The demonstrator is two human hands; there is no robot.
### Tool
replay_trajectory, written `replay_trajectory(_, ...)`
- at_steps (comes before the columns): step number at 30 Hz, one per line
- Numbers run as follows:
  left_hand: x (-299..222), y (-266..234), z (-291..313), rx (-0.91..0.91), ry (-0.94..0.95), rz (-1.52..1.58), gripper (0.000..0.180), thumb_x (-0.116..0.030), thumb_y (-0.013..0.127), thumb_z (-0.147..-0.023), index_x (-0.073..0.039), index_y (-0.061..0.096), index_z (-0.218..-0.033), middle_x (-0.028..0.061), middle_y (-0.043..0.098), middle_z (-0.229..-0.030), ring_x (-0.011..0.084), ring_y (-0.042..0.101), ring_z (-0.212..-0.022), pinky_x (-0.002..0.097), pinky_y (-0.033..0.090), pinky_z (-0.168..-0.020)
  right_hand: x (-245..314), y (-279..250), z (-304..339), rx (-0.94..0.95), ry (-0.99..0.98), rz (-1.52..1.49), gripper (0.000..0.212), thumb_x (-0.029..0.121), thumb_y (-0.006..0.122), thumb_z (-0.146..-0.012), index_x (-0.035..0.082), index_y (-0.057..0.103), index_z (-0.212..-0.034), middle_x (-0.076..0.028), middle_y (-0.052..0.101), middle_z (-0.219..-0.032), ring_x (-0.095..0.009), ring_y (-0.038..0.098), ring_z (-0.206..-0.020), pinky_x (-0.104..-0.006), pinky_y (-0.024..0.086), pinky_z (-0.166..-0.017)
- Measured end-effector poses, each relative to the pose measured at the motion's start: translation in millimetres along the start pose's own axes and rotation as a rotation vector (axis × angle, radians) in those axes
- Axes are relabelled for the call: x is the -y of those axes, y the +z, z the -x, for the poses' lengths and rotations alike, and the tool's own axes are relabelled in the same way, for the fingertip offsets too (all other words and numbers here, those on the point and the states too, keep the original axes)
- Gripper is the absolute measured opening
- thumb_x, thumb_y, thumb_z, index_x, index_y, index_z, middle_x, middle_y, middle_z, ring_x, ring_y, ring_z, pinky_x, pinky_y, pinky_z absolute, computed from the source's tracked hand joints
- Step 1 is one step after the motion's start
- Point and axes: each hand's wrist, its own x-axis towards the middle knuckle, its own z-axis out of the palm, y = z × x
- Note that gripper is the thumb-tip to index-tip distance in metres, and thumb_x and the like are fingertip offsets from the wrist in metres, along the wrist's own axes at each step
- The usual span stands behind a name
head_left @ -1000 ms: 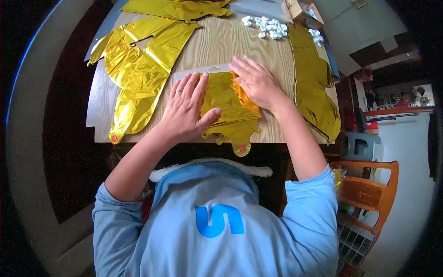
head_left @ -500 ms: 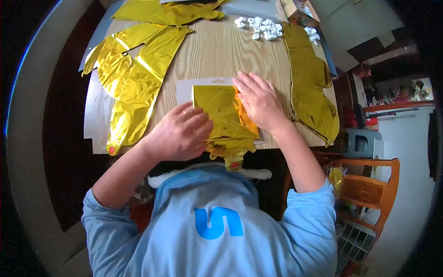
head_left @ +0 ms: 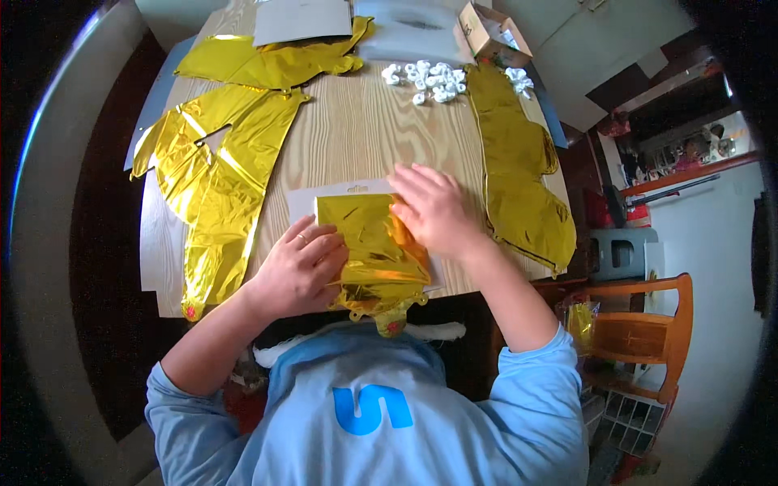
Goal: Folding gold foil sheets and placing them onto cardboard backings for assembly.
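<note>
A gold foil balloon [head_left: 356, 235] lies folded into a flat rectangle on a pale card [head_left: 301, 199] with a hanging slot at its top. The balloon's tabbed tail [head_left: 391, 322] hangs over the table's near edge. My left hand [head_left: 298, 269] is closed at the balloon's left edge, fingers curled and their tips partly hidden. Across the right edge lies my right hand [head_left: 433, 209], fingers stretched out and thumb toward the foil. Beside that hand an orange-tinted fold [head_left: 412, 247] shows.
Unfolded gold foil balloons lie at the left [head_left: 223, 190], the right [head_left: 519, 162] and the far left [head_left: 267, 65]. White coiled pieces [head_left: 425, 79] lie near a cardboard box [head_left: 494, 34]. Grey cards [head_left: 301, 20] are stacked at the back. A wooden chair [head_left: 636, 328] stands at the right.
My left hand has come to the folded balloon's left edge from just over it. My right hand stays along the right edge. The whole view has shifted, showing more of the table's far end.
</note>
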Motion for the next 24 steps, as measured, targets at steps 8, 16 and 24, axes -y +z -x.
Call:
replay_trajectory(8,10.6,6.4,-2.3,-0.061,0.052,0.010,0.041,-0.017,0.071,-0.068,-0.001,0.066,-0.106,0.0141,0.066,-0.109,0.0312,0.066,-0.104,0.0474,0.052,-0.096,-118.0,11.5,-107.0,-0.299,0.183,-0.113,0.018,0.021,0.070,-0.085,0.006,0.071,-0.095,-0.017,0.067,-0.094,-0.033,0.067,-0.083,-0.0428,0.054,-0.073)
replay_trajectory(16,11.0,0.4,-0.7,-0.029,0.028,0.042,0.037,-0.016,0.072,-0.072,-0.001,0.066,-0.106,0.0131,0.067,-0.108,0.0312,0.067,-0.102,0.0457,0.053,-0.094,-81.6,7.6,-94.6,-0.026,0.196,0.068,0.014,0.017,0.067,-0.084,0.003,0.065,-0.081,-0.014,0.066,-0.086,-0.029,0.065,-0.076,-0.0412,0.054,-0.071)
replay_trajectory(24,20.4,-3.7,2.9,-0.047,-0.090,0.148,0.034,-0.015,0.072,-0.074,-0.003,0.067,-0.105,0.0129,0.068,-0.105,0.0312,0.067,-0.100,0.0411,0.054,-0.087,-7.9,-71.4,32.5,0.018,0.439,-0.571,0.005,0.000,0.069,-0.079,0.001,0.067,-0.084,-0.004,0.064,-0.082,-0.010,0.059,-0.069,-0.0258,0.049,-0.061)
